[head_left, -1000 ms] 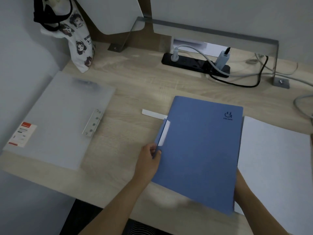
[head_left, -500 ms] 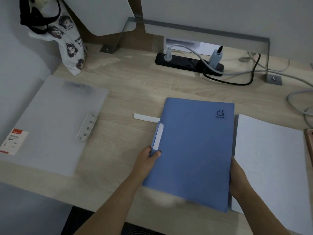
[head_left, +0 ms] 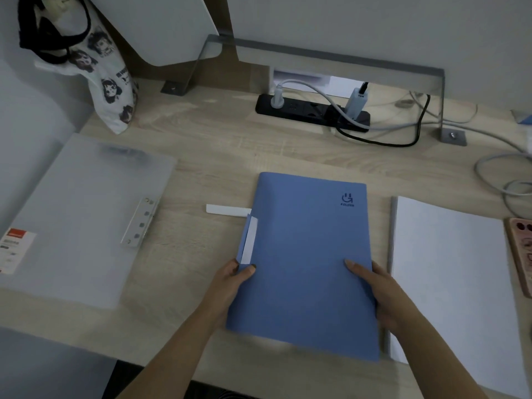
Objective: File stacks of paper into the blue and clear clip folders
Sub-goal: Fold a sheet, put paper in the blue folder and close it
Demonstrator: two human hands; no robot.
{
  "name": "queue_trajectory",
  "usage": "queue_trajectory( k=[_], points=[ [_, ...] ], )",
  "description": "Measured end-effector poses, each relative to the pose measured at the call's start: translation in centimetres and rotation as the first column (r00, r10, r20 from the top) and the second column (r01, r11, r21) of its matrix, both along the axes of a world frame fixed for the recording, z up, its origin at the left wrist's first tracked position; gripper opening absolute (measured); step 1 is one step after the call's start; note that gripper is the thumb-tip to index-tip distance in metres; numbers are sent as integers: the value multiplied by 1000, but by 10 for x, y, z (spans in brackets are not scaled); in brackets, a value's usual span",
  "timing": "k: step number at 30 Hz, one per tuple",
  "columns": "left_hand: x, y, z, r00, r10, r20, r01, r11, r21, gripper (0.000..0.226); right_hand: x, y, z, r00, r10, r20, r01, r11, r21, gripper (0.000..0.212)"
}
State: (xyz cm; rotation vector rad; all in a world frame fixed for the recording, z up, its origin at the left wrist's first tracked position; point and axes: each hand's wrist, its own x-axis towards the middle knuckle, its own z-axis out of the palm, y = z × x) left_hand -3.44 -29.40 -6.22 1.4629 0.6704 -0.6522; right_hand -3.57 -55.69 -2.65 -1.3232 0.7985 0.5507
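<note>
A closed blue folder point(head_left: 308, 254) lies in the middle of the wooden desk, with a white label strip at its left spine. My left hand point(head_left: 230, 286) grips the folder's lower left edge, thumb on the cover. My right hand point(head_left: 380, 292) holds the lower right edge, thumb lying on top. A stack of white paper point(head_left: 454, 272) lies just right of the folder. The clear folder point(head_left: 77, 214) lies closed at the left, its metal clip point(head_left: 139, 221) at its right edge.
A loose white strip point(head_left: 227, 210) lies left of the blue folder's spine. A black power strip point(head_left: 313, 112) with cables sits at the back. A printed tote bag point(head_left: 106, 82) hangs at the back left. A pinkish object point(head_left: 522, 254) sits at the right edge.
The blue folder has settled flatter and squarer on the desk. My right hand came up from beneath its right edge, and its thumb now lies on the cover.
</note>
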Motion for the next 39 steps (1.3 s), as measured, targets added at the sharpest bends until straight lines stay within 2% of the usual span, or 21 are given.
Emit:
queue_trajectory(
  k=[1,6,11,14,16,20,23,27,32,35,37,39],
  points=[
    [-1,2,1,1000,2,-12,-2,1000,-10,18,0,1,0,1000,22,19,-23,998,58,32],
    [8,13,3,998,-50,-27,50,999,-6,25,-6,7,-8,997,37,68,-42,997,64,27],
    [24,11,5,999,44,-19,-45,999,-10,32,-17,12,-17,999,5,39,-9,996,93,30],
    [31,6,7,987,121,-109,-139,973,-184,48,-17,12,-17,1000,-9,26,7,995,100,29],
    [33,6,8,986,117,-119,-140,968,-207,46,-16,12,-16,1000,-14,23,12,995,103,27],
    [34,4,6,999,-34,-5,34,999,-29,36,-16,12,-14,1000,-1,25,-1,995,97,25],
    [36,1,3,994,-93,58,85,988,127,29,-16,11,-14,1000,5,18,-7,994,111,25],
    [35,-3,-2,989,-98,109,78,981,178,27,-16,9,-12,1000,12,-12,-10,989,145,52],
    [33,-5,-2,985,-111,133,73,963,260,40,-17,9,-9,999,-32,0,31,988,149,30],
    [38,-9,4,950,-251,185,129,857,499,40,-16,10,-5,999,-49,10,47,986,159,39],
    [43,-9,7,891,-381,246,88,678,730,31,-17,9,-3,998,-64,14,61,984,169,39],
    [52,-4,6,792,-535,293,-20,457,889,48,-17,6,-2,996,-93,12,89,979,181,40]
  ],
)
